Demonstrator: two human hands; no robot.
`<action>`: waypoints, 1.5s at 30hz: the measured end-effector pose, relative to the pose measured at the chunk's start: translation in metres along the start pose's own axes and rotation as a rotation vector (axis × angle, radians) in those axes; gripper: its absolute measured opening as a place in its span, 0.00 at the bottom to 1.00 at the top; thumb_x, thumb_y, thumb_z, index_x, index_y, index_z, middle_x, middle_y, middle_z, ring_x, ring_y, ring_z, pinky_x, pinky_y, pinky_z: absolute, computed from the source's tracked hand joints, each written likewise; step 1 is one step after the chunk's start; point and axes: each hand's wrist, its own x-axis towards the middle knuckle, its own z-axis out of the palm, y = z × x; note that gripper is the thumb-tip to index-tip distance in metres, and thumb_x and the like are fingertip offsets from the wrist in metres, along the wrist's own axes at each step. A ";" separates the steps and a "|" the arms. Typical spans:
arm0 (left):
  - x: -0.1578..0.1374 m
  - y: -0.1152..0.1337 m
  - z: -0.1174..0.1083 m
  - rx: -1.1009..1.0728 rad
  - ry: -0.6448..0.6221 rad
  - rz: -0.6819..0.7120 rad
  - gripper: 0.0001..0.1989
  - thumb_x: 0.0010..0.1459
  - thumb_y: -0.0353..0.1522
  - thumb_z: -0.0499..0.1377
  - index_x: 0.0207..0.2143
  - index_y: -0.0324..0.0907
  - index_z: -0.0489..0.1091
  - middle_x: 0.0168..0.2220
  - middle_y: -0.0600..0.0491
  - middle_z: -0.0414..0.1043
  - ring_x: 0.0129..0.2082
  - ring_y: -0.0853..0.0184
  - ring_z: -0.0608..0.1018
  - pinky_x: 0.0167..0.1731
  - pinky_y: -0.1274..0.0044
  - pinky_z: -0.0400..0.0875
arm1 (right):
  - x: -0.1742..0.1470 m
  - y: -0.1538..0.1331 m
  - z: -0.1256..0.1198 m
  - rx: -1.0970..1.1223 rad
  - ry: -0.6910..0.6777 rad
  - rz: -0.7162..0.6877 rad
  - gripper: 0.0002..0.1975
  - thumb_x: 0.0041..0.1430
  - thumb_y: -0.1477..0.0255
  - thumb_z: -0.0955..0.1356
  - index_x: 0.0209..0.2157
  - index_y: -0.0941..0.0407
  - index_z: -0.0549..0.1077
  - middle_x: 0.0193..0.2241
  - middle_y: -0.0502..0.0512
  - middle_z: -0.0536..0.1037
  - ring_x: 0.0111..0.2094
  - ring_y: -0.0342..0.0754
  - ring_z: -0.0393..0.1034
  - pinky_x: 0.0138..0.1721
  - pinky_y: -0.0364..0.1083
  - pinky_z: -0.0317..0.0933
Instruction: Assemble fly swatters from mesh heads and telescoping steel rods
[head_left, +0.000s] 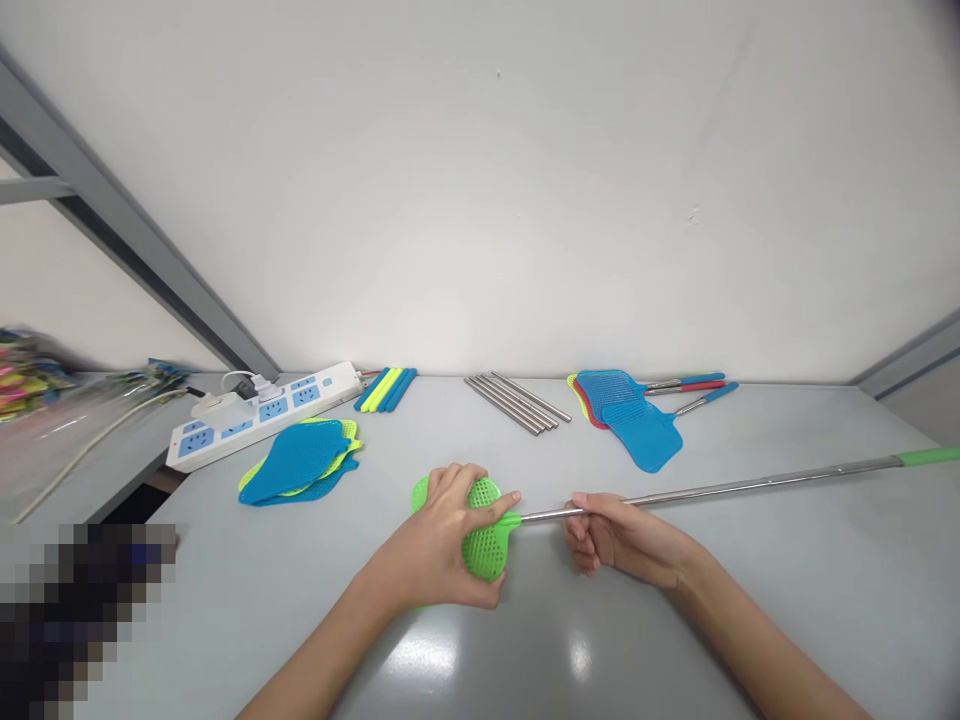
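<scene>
A green fly swatter (487,548) is stretched out across the front of the table, its telescopic metal rod extended to the right and ending in a green handle. My left hand (450,535) grips the perforated green head from above, fingers over its far edge and thumb at the near edge. Around the rod, a little right of the head, my right hand (619,535) is closed, pinching it between thumb and fingers. Farther back lie several bare metal rods (517,403) side by side. Assembled blue, red and yellow swatters (645,430) overlap at the back right.
Loose blue and yellow swatter heads (300,460) are stacked on the left. Blue and yellow handle grips (385,389) lie behind them, beside a white power strip (262,415) with plugs and cables. A wall (525,200) borders the table's back. Bagged items (75,400) sit far left.
</scene>
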 end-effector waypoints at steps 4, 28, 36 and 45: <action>0.000 0.000 0.000 0.007 0.020 0.004 0.33 0.34 0.34 0.59 0.49 0.49 0.61 0.41 0.49 0.54 0.40 0.58 0.60 0.41 0.65 0.54 | 0.000 0.000 -0.001 0.010 -0.008 -0.002 0.19 0.55 0.62 0.59 0.20 0.61 0.66 0.18 0.50 0.62 0.20 0.41 0.57 0.26 0.44 0.50; 0.003 0.010 0.001 -0.043 0.039 0.004 0.12 0.45 0.29 0.55 0.36 0.44 0.65 0.42 0.49 0.59 0.43 0.60 0.61 0.42 0.68 0.57 | 0.006 0.006 0.002 -0.070 0.075 -0.038 0.19 0.54 0.59 0.59 0.20 0.60 0.67 0.16 0.49 0.61 0.20 0.41 0.57 0.26 0.44 0.51; 0.007 0.010 0.007 -0.068 0.004 0.039 0.09 0.59 0.30 0.44 0.30 0.41 0.63 0.30 0.53 0.63 0.33 0.68 0.65 0.38 0.73 0.60 | 0.008 0.012 0.010 -0.087 0.122 -0.047 0.19 0.53 0.59 0.60 0.18 0.59 0.65 0.15 0.47 0.56 0.19 0.40 0.55 0.24 0.43 0.51; 0.009 0.006 0.005 -0.036 0.030 0.053 0.10 0.59 0.30 0.43 0.32 0.41 0.64 0.30 0.53 0.65 0.33 0.69 0.65 0.39 0.74 0.58 | 0.007 0.007 0.005 -0.123 0.326 -0.110 0.19 0.48 0.59 0.64 0.15 0.58 0.61 0.15 0.46 0.55 0.18 0.39 0.52 0.23 0.42 0.50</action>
